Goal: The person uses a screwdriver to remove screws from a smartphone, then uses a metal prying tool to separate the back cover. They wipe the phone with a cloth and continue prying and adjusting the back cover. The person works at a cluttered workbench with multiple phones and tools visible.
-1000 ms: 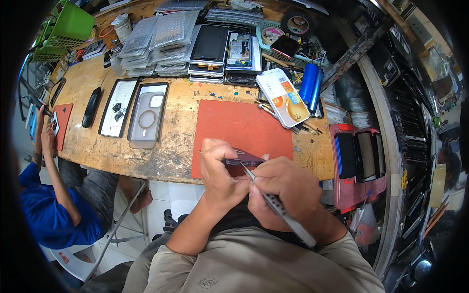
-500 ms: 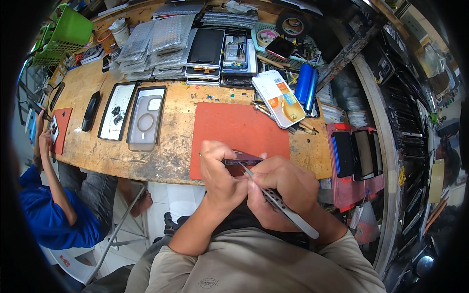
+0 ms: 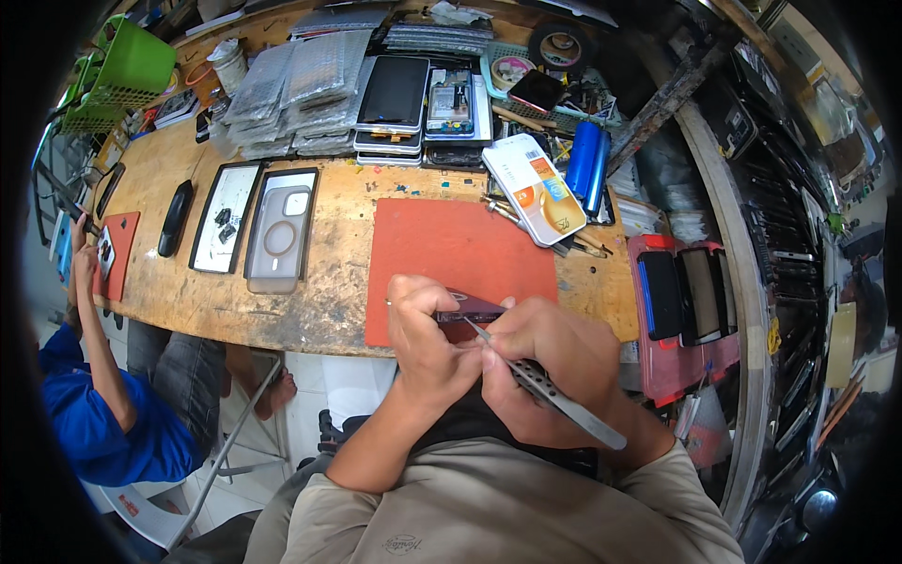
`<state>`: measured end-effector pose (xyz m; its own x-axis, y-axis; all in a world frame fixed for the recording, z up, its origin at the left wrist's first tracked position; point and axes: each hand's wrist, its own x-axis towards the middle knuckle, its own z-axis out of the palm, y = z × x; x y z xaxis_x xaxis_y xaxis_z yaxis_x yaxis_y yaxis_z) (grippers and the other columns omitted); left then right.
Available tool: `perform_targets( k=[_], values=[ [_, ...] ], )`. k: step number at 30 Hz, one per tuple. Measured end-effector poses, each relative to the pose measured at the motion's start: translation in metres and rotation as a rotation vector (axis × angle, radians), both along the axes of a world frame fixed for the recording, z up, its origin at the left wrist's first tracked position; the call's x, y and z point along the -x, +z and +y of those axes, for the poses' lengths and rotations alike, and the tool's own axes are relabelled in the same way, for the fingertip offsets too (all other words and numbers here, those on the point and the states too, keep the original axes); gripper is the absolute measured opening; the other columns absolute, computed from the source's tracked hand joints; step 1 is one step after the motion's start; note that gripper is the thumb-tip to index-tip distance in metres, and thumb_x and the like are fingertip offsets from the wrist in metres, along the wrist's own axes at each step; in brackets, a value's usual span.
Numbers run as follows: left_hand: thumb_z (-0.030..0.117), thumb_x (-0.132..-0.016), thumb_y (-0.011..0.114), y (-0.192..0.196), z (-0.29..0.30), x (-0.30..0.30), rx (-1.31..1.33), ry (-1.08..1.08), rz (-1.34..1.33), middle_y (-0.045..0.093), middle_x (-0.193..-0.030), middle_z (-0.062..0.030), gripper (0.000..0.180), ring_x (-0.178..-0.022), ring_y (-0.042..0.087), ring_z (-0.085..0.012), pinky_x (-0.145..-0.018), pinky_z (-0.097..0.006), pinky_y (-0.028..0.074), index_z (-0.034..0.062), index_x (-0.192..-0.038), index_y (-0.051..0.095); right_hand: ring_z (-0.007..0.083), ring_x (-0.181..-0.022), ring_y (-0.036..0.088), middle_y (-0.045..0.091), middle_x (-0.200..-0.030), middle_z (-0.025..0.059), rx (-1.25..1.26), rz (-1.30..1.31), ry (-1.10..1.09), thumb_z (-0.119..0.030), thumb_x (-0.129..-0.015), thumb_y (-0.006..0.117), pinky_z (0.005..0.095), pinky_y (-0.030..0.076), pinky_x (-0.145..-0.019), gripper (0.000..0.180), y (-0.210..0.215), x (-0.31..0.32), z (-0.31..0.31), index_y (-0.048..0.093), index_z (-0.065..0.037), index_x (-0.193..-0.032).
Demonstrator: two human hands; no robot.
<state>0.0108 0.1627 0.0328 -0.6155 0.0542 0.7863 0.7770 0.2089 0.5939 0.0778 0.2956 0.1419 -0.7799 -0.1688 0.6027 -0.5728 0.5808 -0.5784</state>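
My left hand (image 3: pixel 427 343) is closed around a dark purple smartphone (image 3: pixel 481 307), holding it tilted above the near part of a red mat (image 3: pixel 460 240). Pinched in my right hand (image 3: pixel 554 367) is a pair of grey metal tweezers (image 3: pixel 550 387) with round holes along the arms. Their tips meet or nearly meet the phone's dark edge, just in front of my left fingers. Fingers of both hands cover much of the phone. The fingertips of my two hands are close together.
A white tin lid (image 3: pixel 536 191) and blue cylinders (image 3: pixel 587 167) lie beyond the mat. Phone parts (image 3: pixel 393 94) and bubble-wrapped packs (image 3: pixel 324 70) are stacked at the back. Leftward are a phone case (image 3: pixel 280 235) and a black-framed tray (image 3: pixel 224 221). A co-worker (image 3: pixel 122 404) sits at far left.
The rear end of the tweezers has swung slightly right and up. Their tips stay at the phone's edge, and both hands keep their hold.
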Motion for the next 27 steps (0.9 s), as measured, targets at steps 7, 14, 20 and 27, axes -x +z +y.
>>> perform_targets(
  k=[7, 14, 20, 27],
  values=[
    [0.013, -0.056, 0.095, -0.0005, 0.0000, -0.0011, -0.012, 0.001, 0.000, 0.054, -0.094, -0.0136, 0.069, -0.082, 0.054, -0.0332, -0.070, -0.045, 0.044, 0.0066, -0.108, 0.050, 0.0312, -0.071, 0.075, 0.073, -0.086, 0.0163, -0.032, 0.004, -0.014, 0.006, -0.083, 0.078, 0.0413, 0.065, -0.077, 0.021, -0.0007, 0.0002, 0.0002, 0.063, -0.001, -0.098],
    [0.020, -0.062, 0.097, -0.0016, -0.0014, -0.0023, 0.005, -0.010, -0.002, 0.054, -0.094, -0.0138, 0.067, -0.083, 0.054, -0.0335, -0.071, -0.047, 0.044, 0.0062, -0.108, 0.050, 0.0326, -0.071, 0.073, 0.069, -0.085, 0.0159, 0.049, -0.040, 0.020, 0.008, -0.082, 0.076, 0.0411, 0.060, -0.067, 0.021, -0.0024, 0.0014, 0.0027, 0.060, 0.000, -0.094],
    [0.023, -0.062, 0.097, -0.0011, -0.0022, -0.0018, 0.022, -0.023, -0.008, 0.054, -0.095, -0.0138, 0.068, -0.084, 0.054, -0.0334, -0.071, -0.046, 0.043, 0.0058, -0.109, 0.050, 0.0337, -0.069, 0.070, 0.065, -0.083, 0.0150, 0.008, 0.035, -0.010, 0.008, -0.081, 0.076, 0.0400, 0.057, -0.062, 0.023, -0.0022, 0.0004, 0.0001, 0.059, 0.000, -0.094],
    [0.014, -0.062, 0.094, 0.0024, -0.0005, -0.0022, 0.007, -0.011, -0.008, 0.054, -0.095, -0.0141, 0.063, -0.084, 0.054, -0.0333, -0.071, -0.045, 0.043, 0.0062, -0.108, 0.051, 0.0338, -0.074, 0.071, 0.065, -0.089, 0.0166, -0.014, 0.029, -0.018, 0.009, -0.079, 0.076, 0.0396, 0.058, -0.064, 0.026, -0.0051, -0.0014, 0.0007, 0.060, 0.001, -0.098]
  ],
)
